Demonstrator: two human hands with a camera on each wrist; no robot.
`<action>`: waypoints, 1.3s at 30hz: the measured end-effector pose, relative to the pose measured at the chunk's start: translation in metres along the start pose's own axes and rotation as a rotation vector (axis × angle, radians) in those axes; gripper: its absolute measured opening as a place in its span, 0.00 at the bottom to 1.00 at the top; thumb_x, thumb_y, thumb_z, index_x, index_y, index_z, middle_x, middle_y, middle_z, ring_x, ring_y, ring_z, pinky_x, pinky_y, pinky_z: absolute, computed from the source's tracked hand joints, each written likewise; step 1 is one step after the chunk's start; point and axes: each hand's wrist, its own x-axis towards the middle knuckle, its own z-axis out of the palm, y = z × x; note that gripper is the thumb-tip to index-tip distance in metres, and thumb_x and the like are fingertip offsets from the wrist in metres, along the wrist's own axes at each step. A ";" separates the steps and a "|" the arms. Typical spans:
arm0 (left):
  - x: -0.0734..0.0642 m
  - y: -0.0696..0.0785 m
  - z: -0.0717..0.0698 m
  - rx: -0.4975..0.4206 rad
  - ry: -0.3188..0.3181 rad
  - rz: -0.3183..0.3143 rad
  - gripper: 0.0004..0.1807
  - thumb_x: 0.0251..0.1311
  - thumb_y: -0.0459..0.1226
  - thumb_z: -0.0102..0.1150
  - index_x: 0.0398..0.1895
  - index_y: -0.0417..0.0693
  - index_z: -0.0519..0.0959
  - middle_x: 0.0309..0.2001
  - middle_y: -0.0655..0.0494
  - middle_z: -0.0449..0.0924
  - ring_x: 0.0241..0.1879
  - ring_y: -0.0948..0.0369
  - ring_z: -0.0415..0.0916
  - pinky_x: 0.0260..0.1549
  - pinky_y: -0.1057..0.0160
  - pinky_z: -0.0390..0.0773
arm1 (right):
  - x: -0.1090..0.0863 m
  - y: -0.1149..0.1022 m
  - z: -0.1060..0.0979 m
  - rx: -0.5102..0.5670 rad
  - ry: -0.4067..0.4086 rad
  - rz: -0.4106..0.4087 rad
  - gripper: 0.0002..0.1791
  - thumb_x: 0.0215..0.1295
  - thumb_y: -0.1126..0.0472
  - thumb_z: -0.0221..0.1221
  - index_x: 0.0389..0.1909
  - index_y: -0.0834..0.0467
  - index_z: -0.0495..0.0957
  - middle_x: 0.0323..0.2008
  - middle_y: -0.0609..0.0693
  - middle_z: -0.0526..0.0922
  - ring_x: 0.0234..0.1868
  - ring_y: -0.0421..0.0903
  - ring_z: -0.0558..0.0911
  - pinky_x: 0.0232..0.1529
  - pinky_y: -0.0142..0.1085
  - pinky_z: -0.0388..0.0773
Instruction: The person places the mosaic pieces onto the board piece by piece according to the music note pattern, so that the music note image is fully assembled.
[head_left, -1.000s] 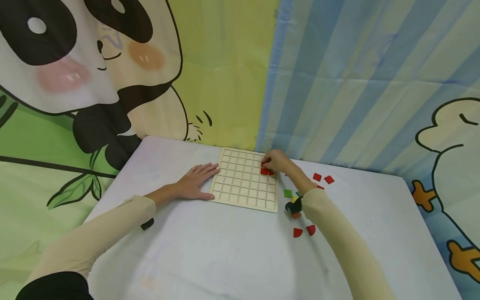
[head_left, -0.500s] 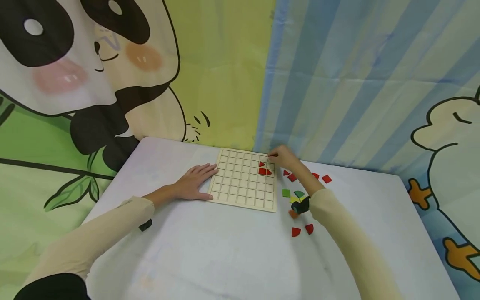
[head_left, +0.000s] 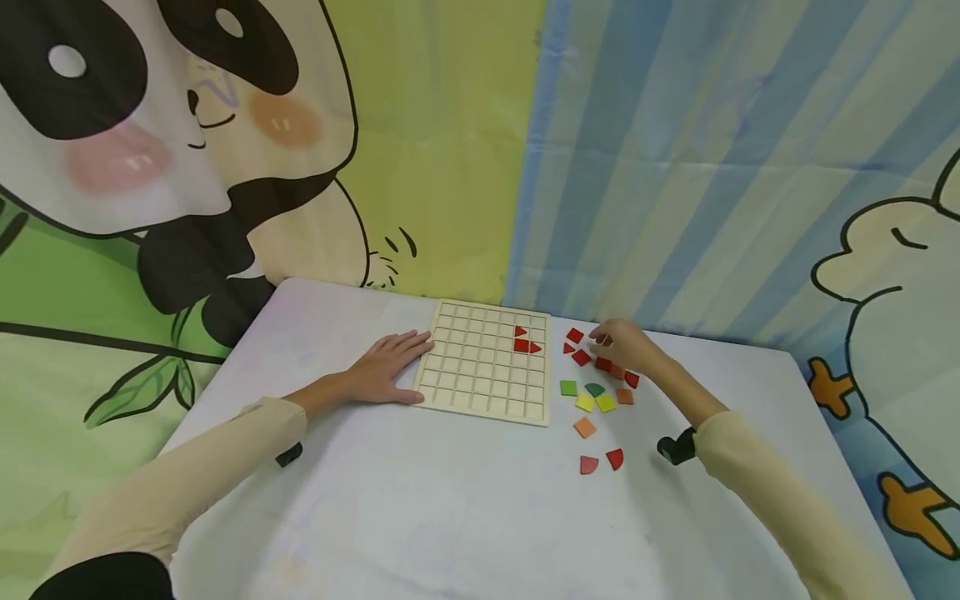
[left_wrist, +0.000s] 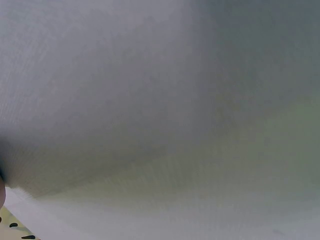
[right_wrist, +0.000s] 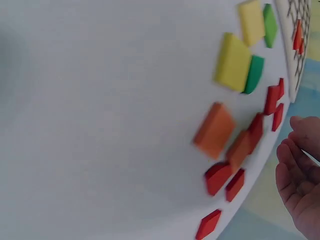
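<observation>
A pale wooden grid board [head_left: 480, 375] lies on the table. My left hand [head_left: 386, 367] rests at its left edge, fingers spread and straight. On the board's upper right cells lie a red square [head_left: 521, 345] and two red pointed pieces, one beside it [head_left: 535, 347] and one above [head_left: 521, 331]. My right hand [head_left: 624, 343] hovers over the loose tiles right of the board. In the right wrist view, its thumb and loosely bent fingers [right_wrist: 286, 165] stand apart with nothing between them. The left wrist view shows mostly blurred pale surface.
Loose tiles lie right of the board: a green square [head_left: 568, 387], a dark green rounded piece [head_left: 595, 389], yellow squares [head_left: 605, 402], orange squares [head_left: 585, 427] and several red pieces [head_left: 574, 335]. Two red rounded pieces [head_left: 588, 465] lie nearer. A printed cloth [head_left: 645, 167] hangs behind the table.
My right hand has left the red pieces on the board and moved right, over the loose tiles. The red pointed piece above the square is now uncovered. The left hand stays at the board.
</observation>
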 end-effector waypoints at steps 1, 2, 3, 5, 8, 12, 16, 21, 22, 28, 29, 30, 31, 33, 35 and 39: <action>-0.001 0.000 0.001 -0.003 0.003 0.000 0.54 0.53 0.68 0.55 0.78 0.55 0.48 0.79 0.55 0.42 0.78 0.49 0.39 0.72 0.41 0.44 | -0.004 0.003 0.002 -0.008 0.002 -0.006 0.16 0.64 0.61 0.62 0.49 0.67 0.81 0.38 0.58 0.82 0.38 0.50 0.79 0.39 0.39 0.82; -0.003 -0.001 0.001 -0.003 0.006 -0.001 0.54 0.53 0.68 0.56 0.78 0.55 0.48 0.79 0.54 0.43 0.78 0.48 0.40 0.72 0.40 0.45 | -0.008 0.005 0.004 -0.011 -0.001 -0.006 0.16 0.63 0.61 0.62 0.48 0.66 0.82 0.38 0.58 0.83 0.38 0.49 0.78 0.38 0.38 0.81; -0.005 -0.002 0.002 0.000 0.006 -0.004 0.54 0.53 0.68 0.56 0.78 0.55 0.48 0.79 0.54 0.43 0.78 0.48 0.40 0.72 0.40 0.45 | -0.011 0.007 0.007 -0.010 -0.006 -0.005 0.17 0.63 0.60 0.62 0.49 0.66 0.81 0.38 0.58 0.83 0.37 0.49 0.78 0.37 0.36 0.81; -0.009 -0.002 0.002 0.003 0.005 -0.007 0.55 0.53 0.68 0.56 0.78 0.54 0.49 0.79 0.53 0.44 0.78 0.47 0.41 0.71 0.39 0.46 | -0.016 0.008 0.011 -0.007 -0.021 0.009 0.18 0.64 0.58 0.62 0.50 0.65 0.81 0.39 0.57 0.82 0.36 0.48 0.77 0.34 0.33 0.79; -0.011 -0.003 0.002 0.004 0.009 -0.008 0.55 0.53 0.68 0.56 0.78 0.55 0.48 0.79 0.53 0.44 0.78 0.47 0.41 0.71 0.39 0.46 | -0.022 0.010 0.014 -0.012 -0.031 0.034 0.19 0.63 0.57 0.63 0.51 0.65 0.81 0.40 0.57 0.81 0.36 0.47 0.76 0.33 0.33 0.78; -0.009 -0.002 0.001 -0.007 0.006 -0.013 0.54 0.53 0.68 0.56 0.78 0.56 0.47 0.79 0.55 0.43 0.78 0.49 0.40 0.72 0.40 0.44 | -0.028 0.014 0.014 -0.049 -0.019 0.048 0.21 0.62 0.55 0.64 0.52 0.65 0.80 0.42 0.58 0.81 0.38 0.49 0.76 0.38 0.38 0.81; -0.006 -0.001 0.000 -0.014 -0.002 -0.013 0.54 0.53 0.67 0.56 0.78 0.56 0.47 0.79 0.55 0.43 0.78 0.49 0.40 0.72 0.40 0.44 | -0.033 0.018 0.013 -0.093 -0.009 0.057 0.23 0.61 0.54 0.65 0.52 0.65 0.80 0.42 0.58 0.80 0.39 0.48 0.76 0.40 0.39 0.81; -0.002 -0.001 0.000 0.001 0.013 0.000 0.54 0.53 0.67 0.57 0.78 0.54 0.49 0.79 0.52 0.45 0.78 0.47 0.41 0.71 0.40 0.45 | -0.037 0.021 0.013 -0.089 0.011 0.070 0.26 0.60 0.52 0.66 0.53 0.65 0.79 0.43 0.58 0.80 0.39 0.48 0.75 0.39 0.37 0.80; -0.001 0.000 0.000 0.003 0.017 0.002 0.54 0.53 0.67 0.57 0.78 0.53 0.49 0.79 0.52 0.45 0.78 0.47 0.42 0.71 0.39 0.46 | -0.038 0.022 0.013 -0.085 0.013 0.074 0.26 0.60 0.51 0.66 0.54 0.65 0.79 0.44 0.58 0.80 0.39 0.48 0.75 0.39 0.37 0.81; 0.002 0.003 -0.001 -0.022 -0.003 -0.008 0.54 0.54 0.66 0.57 0.78 0.54 0.48 0.79 0.54 0.43 0.78 0.49 0.39 0.72 0.41 0.43 | -0.037 0.024 0.016 -0.075 0.013 0.065 0.26 0.61 0.52 0.65 0.54 0.65 0.79 0.46 0.59 0.79 0.42 0.50 0.77 0.44 0.42 0.81; 0.002 0.003 -0.001 -0.024 -0.007 -0.010 0.54 0.54 0.66 0.57 0.78 0.54 0.48 0.79 0.54 0.43 0.78 0.49 0.39 0.73 0.41 0.43 | -0.036 0.024 0.017 -0.076 0.013 0.058 0.25 0.61 0.52 0.65 0.53 0.65 0.79 0.45 0.59 0.79 0.42 0.50 0.77 0.45 0.43 0.81; 0.002 0.002 0.000 -0.023 -0.009 -0.011 0.54 0.54 0.66 0.57 0.78 0.55 0.47 0.79 0.54 0.42 0.78 0.49 0.38 0.73 0.41 0.43 | -0.035 0.024 0.017 -0.082 0.016 0.048 0.24 0.61 0.53 0.65 0.53 0.65 0.79 0.45 0.59 0.79 0.41 0.50 0.76 0.45 0.43 0.81; 0.003 0.002 0.000 -0.023 -0.008 -0.011 0.54 0.54 0.66 0.57 0.78 0.55 0.47 0.79 0.55 0.42 0.78 0.49 0.38 0.73 0.41 0.43 | -0.034 0.024 0.018 -0.085 0.020 0.041 0.23 0.61 0.53 0.65 0.52 0.65 0.80 0.44 0.59 0.79 0.41 0.49 0.76 0.45 0.43 0.81; 0.004 0.001 0.000 -0.017 -0.004 -0.008 0.54 0.54 0.66 0.56 0.78 0.55 0.47 0.79 0.55 0.42 0.78 0.50 0.38 0.73 0.41 0.43 | -0.032 0.024 0.019 -0.091 0.031 0.022 0.22 0.61 0.55 0.65 0.50 0.66 0.80 0.43 0.58 0.79 0.39 0.49 0.76 0.45 0.43 0.81; 0.004 0.001 0.000 -0.011 0.004 -0.003 0.54 0.54 0.66 0.57 0.78 0.55 0.47 0.79 0.54 0.43 0.78 0.49 0.39 0.72 0.41 0.44 | -0.030 0.024 0.020 -0.096 0.037 0.013 0.20 0.62 0.56 0.65 0.49 0.66 0.81 0.42 0.59 0.79 0.38 0.49 0.76 0.44 0.43 0.81; 0.002 0.002 0.001 -0.013 0.006 -0.002 0.54 0.53 0.66 0.57 0.78 0.54 0.48 0.79 0.53 0.44 0.78 0.48 0.40 0.72 0.41 0.44 | -0.029 0.024 0.023 -0.091 0.038 0.025 0.19 0.62 0.58 0.65 0.49 0.66 0.81 0.42 0.59 0.80 0.39 0.49 0.77 0.45 0.44 0.82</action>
